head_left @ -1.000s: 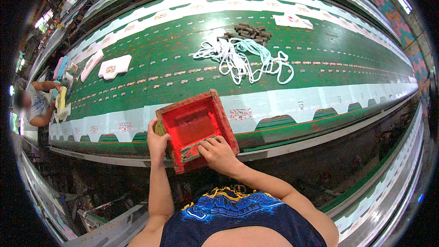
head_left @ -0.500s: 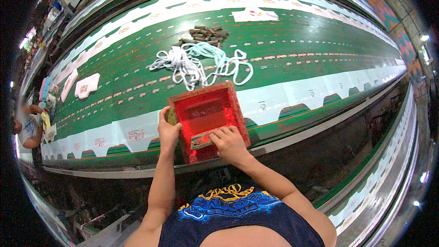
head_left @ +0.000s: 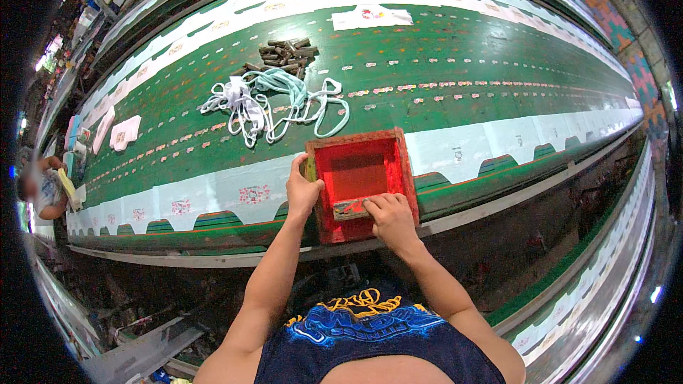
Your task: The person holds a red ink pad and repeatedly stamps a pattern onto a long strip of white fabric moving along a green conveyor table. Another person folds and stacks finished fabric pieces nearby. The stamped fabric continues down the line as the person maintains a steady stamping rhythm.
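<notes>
A wooden printing screen frame (head_left: 408,183), stained red inside, sits over the near row of pale fabric pieces (head_left: 206,188) at the table's front edge. My left hand (head_left: 304,196) grips the frame's left side, thumb on top. Inside it, at the near end, my right hand (head_left: 395,222) is closed on a squeegee (head_left: 348,209) with a worn, paint-smeared handle. Red ink covers the mesh (head_left: 357,174). Pieces to the left of the frame carry red prints (head_left: 254,194); those to the right show small dark prints (head_left: 457,154).
White and mint cords (head_left: 274,103) lie tangled beyond the frame on the green table (head_left: 455,64), beside a pile of dark short sticks (head_left: 290,55). Folded pink pieces (head_left: 125,133) lie at left. A co-worker (head_left: 48,188) is at the far left.
The frame, with both hands on it, has shifted right along the near row. One more red print shows just left of it. My view has moved right too.
</notes>
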